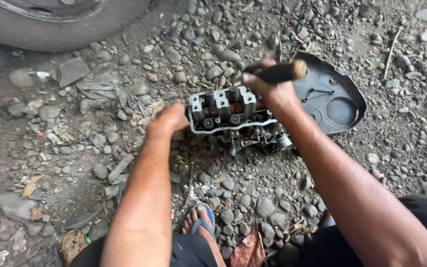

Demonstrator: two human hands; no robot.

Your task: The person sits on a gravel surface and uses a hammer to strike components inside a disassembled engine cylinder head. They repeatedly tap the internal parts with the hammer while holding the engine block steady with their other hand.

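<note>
The ground [371, 163] is packed dirt strewn with grey stones and pebbles. At centre far, a metal engine part [233, 116] lies directly on the stones. Just right of it, touching or nearly so, lies a dark flat metal cover [334, 96]. A crumpled grey rag [107, 93] lies to the left. A tyre [50, 24] rests at far left. Dry leaves [30, 185] lie near left. A foot in a blue sandal [201, 222] stands at centre near.

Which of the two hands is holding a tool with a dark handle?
The right hand grips the dark-handled tool; the left hand only rests against the engine part.
</note>
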